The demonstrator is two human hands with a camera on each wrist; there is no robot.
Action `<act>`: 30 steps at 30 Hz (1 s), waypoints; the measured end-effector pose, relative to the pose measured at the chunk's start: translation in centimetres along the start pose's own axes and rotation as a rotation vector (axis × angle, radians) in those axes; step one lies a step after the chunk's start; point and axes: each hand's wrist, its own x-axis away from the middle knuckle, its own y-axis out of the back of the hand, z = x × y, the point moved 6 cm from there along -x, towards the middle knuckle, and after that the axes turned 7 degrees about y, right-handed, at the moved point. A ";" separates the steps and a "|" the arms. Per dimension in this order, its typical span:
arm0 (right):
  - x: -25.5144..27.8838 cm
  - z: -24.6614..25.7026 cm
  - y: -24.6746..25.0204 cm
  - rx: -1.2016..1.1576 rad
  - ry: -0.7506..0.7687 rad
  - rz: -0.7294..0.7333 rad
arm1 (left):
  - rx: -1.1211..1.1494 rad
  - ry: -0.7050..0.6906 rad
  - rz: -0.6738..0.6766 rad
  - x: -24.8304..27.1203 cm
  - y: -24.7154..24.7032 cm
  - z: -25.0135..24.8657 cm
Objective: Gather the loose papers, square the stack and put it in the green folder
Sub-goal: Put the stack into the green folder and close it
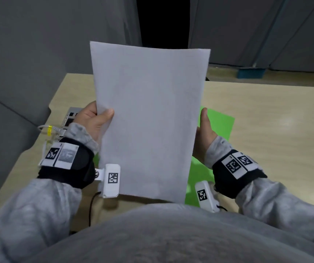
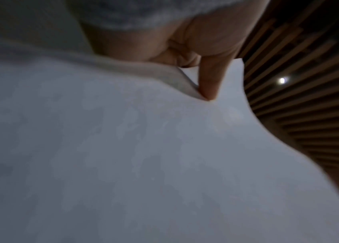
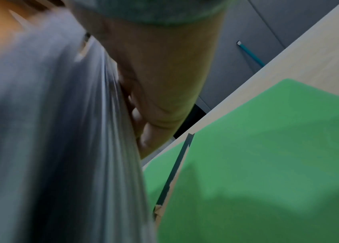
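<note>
Gray fleece sleeves frame my left hand [image 1: 93, 120], thumb and fingers clamped on the plain white papers [image 1: 150, 118]; my right hand [image 1: 203, 133] steadies their other edge, fingers hidden, above the smooth green folder [image 1: 218, 124] on the pale wood-grain table [image 1: 275, 118].

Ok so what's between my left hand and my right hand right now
The paper stack, held upright above the green folder. In the head view the left hand grips one side edge, the right hand rests against the other.
</note>
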 end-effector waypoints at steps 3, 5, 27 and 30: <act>1.3 -0.6 0.1 0.105 -0.034 0.116 | -0.097 0.031 -0.099 -0.8 -1.4 0.7; 1.7 -1.0 0.9 0.205 0.031 0.130 | -0.188 0.079 -0.106 -1.3 -2.9 1.6; -0.4 -3.3 13.3 0.487 -0.018 -0.418 | -1.349 0.613 0.169 -1.4 -7.4 12.1; -0.7 -3.1 13.1 0.549 -0.049 -0.426 | -1.048 0.714 0.111 0.1 -7.3 13.4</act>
